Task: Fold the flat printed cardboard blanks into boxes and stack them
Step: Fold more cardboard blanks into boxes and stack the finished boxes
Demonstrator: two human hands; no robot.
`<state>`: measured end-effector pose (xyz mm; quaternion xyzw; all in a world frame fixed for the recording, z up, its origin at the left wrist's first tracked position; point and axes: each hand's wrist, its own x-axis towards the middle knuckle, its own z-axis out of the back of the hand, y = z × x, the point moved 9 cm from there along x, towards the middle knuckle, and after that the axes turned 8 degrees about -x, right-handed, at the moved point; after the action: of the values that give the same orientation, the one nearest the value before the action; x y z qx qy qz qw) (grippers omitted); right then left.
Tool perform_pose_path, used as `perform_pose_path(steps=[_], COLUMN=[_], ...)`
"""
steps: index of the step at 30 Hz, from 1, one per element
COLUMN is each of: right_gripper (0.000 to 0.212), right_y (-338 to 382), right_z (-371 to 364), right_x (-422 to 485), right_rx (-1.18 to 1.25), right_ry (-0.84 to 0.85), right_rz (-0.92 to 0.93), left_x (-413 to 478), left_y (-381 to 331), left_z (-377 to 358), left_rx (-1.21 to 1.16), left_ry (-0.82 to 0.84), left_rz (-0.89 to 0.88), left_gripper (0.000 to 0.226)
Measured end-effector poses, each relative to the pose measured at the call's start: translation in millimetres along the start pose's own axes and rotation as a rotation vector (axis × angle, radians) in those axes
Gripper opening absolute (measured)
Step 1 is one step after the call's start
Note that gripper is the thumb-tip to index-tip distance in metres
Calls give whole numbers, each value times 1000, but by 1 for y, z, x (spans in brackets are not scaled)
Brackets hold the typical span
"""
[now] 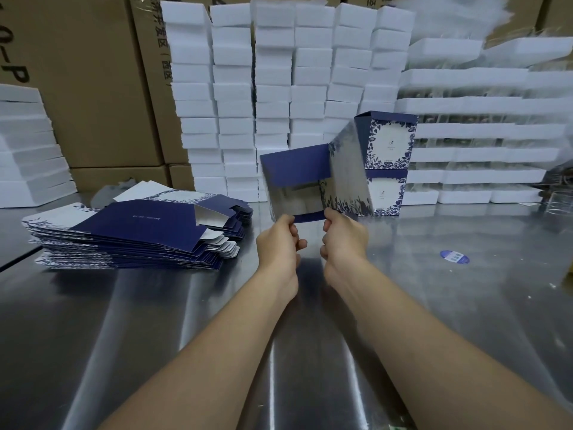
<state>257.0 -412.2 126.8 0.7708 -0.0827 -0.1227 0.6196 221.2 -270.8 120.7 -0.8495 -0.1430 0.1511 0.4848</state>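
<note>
The steel table (434, 305) carries everything, with a wall of white foam blocks (273, 88) and brown cartons (86, 88) behind it. At the left lies the pile of blanks (133, 237), all flat. At the back right two finished boxes (390, 141) stand one on the other. Between pile and boxes, held up off the table, is the blank (310, 181) being worked. It is opened into a rough sleeve, blurred by motion, with its silver inside facing the camera. The left hand (277, 240) and right hand (342, 237) each pinch its near lower edge with curled fingers, close together. The step looks like squaring the sleeve before the ends are closed. Next, the blue flap (308, 217) between the hands probably needs folding in and tucking while the walls stay square. Then the box can go onto the two finished ones.
</note>
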Motion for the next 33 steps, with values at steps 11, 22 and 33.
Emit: perform_pose_path(steps=[11,22,33], right_gripper=[42,31,23], right_y=[7,10,30], right_z=[-4,-15,-32], right_x=[0,-7,-15], right_rx=[-48,-93,-912], right_ry=[11,177,252], right_rz=[123,128,602], left_x=[3,1,18], left_y=[-3,1,-22], left_z=[-7,-15,17], left_rx=[58,159,160], left_ry=[102,115,22], left_rz=[14,-58,-111], left_gripper=[35,36,34])
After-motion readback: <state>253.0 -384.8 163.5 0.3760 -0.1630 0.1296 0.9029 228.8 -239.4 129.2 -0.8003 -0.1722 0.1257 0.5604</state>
